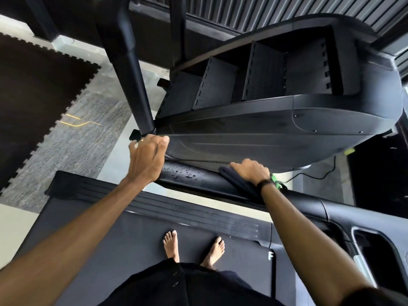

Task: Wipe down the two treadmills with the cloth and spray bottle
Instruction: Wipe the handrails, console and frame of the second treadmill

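Note:
I stand barefoot on the dark belt point(132, 239) of a treadmill. Its black front handrail point(187, 173) crosses in front of me and carries water droplets near its left end. My right hand point(249, 171) grips a dark cloth point(238, 184) draped over the rail, right of the wet patch. My left hand point(145, 157) is at the rail's left end, fingers curled round something hidden beneath it. Only a yellowish sliver shows between the fingers; it looks like the spray bottle.
Beyond the rail stands a large black machine with steps point(265, 85), and one of its uprights point(130, 74) rises just above my left hand. A dark interlocking floor mat point(33, 96) lies at left. A cable point(320, 175) runs over the floor at right.

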